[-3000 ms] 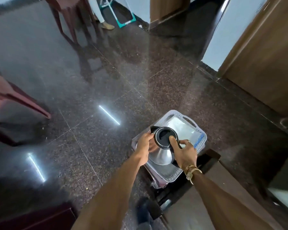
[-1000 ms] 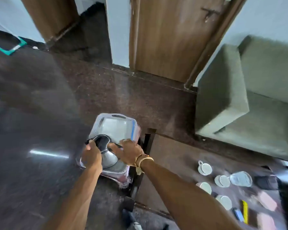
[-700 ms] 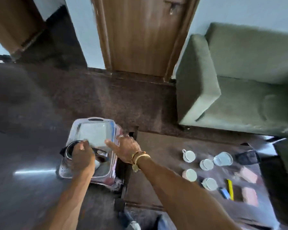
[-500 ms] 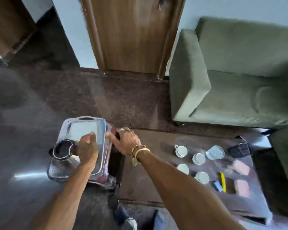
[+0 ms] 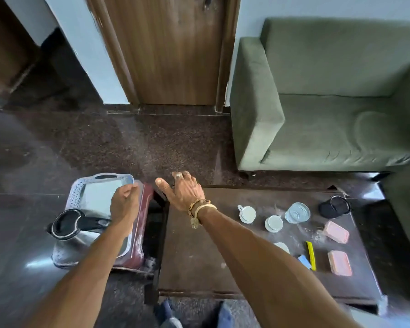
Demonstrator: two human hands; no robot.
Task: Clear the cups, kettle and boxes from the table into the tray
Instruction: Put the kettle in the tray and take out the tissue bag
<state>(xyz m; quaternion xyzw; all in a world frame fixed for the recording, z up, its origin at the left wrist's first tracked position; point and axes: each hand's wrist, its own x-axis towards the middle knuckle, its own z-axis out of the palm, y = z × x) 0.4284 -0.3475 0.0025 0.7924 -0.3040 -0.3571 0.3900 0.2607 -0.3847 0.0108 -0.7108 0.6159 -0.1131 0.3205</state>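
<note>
Empty and loosely curled, the left hand (image 5: 124, 207) has let go of the kettle (image 5: 68, 224), now resting in the tray (image 5: 97, 179), while the spread right hand (image 5: 182, 191) swings back toward the table (image 5: 199, 256), where cups (image 5: 246, 213) and boxes (image 5: 336, 232) wait.

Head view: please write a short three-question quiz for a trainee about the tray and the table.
1. True or false: the steel kettle with black lid stands in the pale perforated plastic tray.
2. How many pink rectangular boxes lie on the dark wooden table? A one, B two, C four.
3. Fill in: the right hand is open and holds ____.
Key: 1 true; 2 B; 3 nothing.
</note>
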